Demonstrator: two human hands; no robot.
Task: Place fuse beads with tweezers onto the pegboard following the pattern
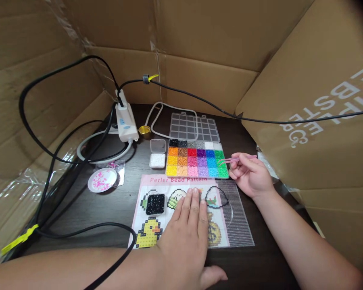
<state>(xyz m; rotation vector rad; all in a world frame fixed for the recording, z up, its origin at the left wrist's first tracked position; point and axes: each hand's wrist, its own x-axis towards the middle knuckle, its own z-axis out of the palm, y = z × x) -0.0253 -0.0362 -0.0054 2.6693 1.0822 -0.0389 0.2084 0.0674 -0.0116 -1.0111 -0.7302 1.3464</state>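
Observation:
My left hand (pixel 186 233) lies flat, fingers stretched out, on the Perler bead pattern sheet (pixel 148 209) and the clear pegboard (pixel 238 225) over it. A square of black beads (pixel 155 204) sits on the sheet to the left of my fingertips, and a black bead outline (pixel 220 197) to their right. My right hand (pixel 249 175) pinches pink tweezers (pixel 234 160), whose tips hover over the green compartments at the right end of the open bead box (pixel 196 161), filled with many colours.
The box's clear lid (pixel 192 127) stands open behind it. A small tub of white beads (pixel 157 160), a round dish of pink beads (pixel 102 179), a white power adapter (pixel 126 121) and black cables (pixel 63 161) lie to the left. Cardboard walls (pixel 305 100) surround the dark table.

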